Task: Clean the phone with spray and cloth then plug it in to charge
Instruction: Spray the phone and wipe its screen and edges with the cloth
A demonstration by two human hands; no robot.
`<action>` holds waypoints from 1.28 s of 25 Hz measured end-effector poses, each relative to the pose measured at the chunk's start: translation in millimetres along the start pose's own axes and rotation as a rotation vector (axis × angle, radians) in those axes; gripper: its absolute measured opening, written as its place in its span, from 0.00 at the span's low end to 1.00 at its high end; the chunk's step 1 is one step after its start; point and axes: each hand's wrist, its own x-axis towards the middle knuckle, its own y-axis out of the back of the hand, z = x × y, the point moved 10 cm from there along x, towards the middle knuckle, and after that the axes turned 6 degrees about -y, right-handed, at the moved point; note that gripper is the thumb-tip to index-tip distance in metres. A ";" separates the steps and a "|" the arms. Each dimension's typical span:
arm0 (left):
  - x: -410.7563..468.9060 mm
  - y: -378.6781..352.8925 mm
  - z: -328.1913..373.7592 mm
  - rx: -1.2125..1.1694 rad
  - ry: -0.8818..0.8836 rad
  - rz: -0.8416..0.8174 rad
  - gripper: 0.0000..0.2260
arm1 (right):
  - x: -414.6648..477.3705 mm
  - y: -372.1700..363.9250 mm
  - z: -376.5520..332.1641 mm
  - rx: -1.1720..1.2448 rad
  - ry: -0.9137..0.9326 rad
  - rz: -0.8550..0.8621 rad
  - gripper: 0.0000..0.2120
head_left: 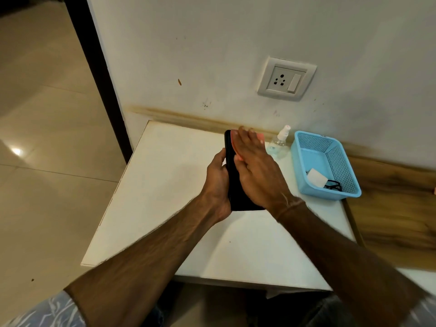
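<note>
Against a white wall [212, 43] stands a white table [165, 208], and a wood-grain panel [389, 197] runs along the table's right side. At the table's back right corner sits a blue perforated basket [297, 159]. A socket plate [286, 79] with one switch is set in the wall above it.

Both forearms reach in over the middle of the table. The left hand [218, 182] grips the phone [237, 199] from its left side. Its thumb is curled onto the near edge, and its fingers are hidden behind the phone. The right hand [257, 168] lies flat across the phone's face, fingers stretched out straight and close together, pointing away toward the wall. It presses the cloth against the phone rather than clutching it. The fingertips are blurred.

The phone is black and held above the table, standing on its long edge and tilted, its top toward the wall. A clear spray bottle [279, 145] with a white nozzle stands upright on the table just left of the basket, behind the right hand. The cloth [259, 136] is pink and shows only past the fingertips and along the edge of the right palm. A white charger block [316, 177] lies in the basket, touching a black cable [333, 185].
</note>
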 end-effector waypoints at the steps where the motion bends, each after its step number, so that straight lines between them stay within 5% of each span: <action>1: -1.4 -0.5 1.1 -0.009 0.000 0.005 0.27 | 12.9 -1.7 -0.7 -0.003 -0.033 -0.011 0.24; 12: 6.4 2.5 0.8 -0.161 -0.001 -0.049 0.36 | -130.3 -24.5 3.1 -0.155 0.201 -0.032 0.24; 19: 5.0 5.1 -6.9 -0.057 -0.007 0.013 0.32 | -59.8 -15.9 16.3 0.033 -0.034 0.054 0.25; 26: 3.7 3.1 -4.7 -0.158 0.039 -0.074 0.36 | -129.8 -27.7 6.6 -0.129 0.314 -0.056 0.26; 32: 5.6 9.2 -11.1 -0.018 0.043 0.015 0.32 | -66.6 -11.1 27.2 -0.009 0.068 0.082 0.24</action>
